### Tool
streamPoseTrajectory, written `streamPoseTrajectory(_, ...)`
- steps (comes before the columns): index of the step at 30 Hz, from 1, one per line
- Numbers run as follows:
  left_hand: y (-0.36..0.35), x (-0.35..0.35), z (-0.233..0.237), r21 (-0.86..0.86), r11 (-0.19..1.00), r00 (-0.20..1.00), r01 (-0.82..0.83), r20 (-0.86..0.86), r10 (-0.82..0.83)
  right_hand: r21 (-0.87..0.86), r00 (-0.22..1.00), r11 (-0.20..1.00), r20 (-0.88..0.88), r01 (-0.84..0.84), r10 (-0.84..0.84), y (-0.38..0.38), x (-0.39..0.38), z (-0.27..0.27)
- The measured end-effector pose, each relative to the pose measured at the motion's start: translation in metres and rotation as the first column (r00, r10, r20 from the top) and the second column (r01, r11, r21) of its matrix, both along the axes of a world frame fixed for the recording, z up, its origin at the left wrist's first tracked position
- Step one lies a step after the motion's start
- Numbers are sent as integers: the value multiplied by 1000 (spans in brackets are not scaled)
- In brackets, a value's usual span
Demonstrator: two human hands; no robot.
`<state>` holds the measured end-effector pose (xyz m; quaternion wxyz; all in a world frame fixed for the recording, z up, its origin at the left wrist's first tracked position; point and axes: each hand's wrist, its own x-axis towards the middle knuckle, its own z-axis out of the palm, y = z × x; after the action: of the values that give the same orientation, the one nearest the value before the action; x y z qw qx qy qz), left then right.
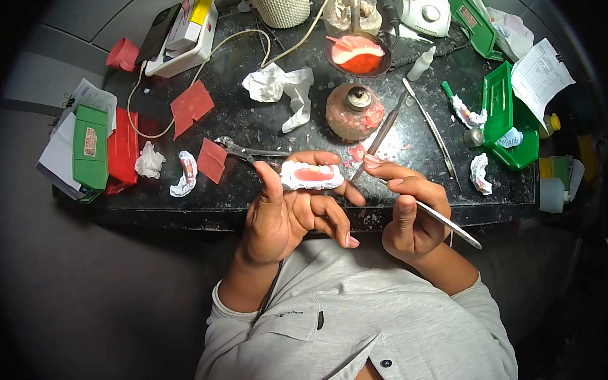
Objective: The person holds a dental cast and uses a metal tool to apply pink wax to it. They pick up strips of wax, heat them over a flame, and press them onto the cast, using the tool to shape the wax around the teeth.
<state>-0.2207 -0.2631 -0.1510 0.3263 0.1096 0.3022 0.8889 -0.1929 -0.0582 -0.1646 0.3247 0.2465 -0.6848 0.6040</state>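
White cast [289, 180] with a pink, waxlike layer [308, 176] lies cradled in the fingers of the left hand [278, 221], seemingly so its pink side faces up, while the right hand [415, 219] grips a slim metal tool [452, 226] pen-like nearby, probably for fine control.

The white dental cast [311, 176] — rough-edged, with smooth pink material and a few pale teeth along its face — lies crosswise, held at the fingers of the left hand [291, 214]. The slim silver instrument [446, 220] slants through the right hand [415, 216], its flattened end pointing outward, toward the body.
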Motion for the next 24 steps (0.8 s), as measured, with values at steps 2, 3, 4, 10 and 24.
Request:
streamPoseTrajectory(2,1,0,0,16,1000,1000,-19,10,19,-8,1000,1000,9,-18,18,0,0,0)
streamPoseTrajectory(3,2,1,0,16,1000,1000,-19,10,18,-8,1000,1000,9,-18,18,0,0,0)
streamPoseTrajectory(4,3,1,1,18,999,999,-31,20,30,-10,1000,1000,5,-17,17,0,0,0)
streamPoseTrajectory(10,5,0,4,-36,997,997,-72,-2,72,3,1000,1000,-6,-1,1,0,0,-1)
streamPoseTrajectory(24,6,1,0,-122,980,986,-159,-64,152,5,1000,1000,-28,-7,7,-1,-3,1)
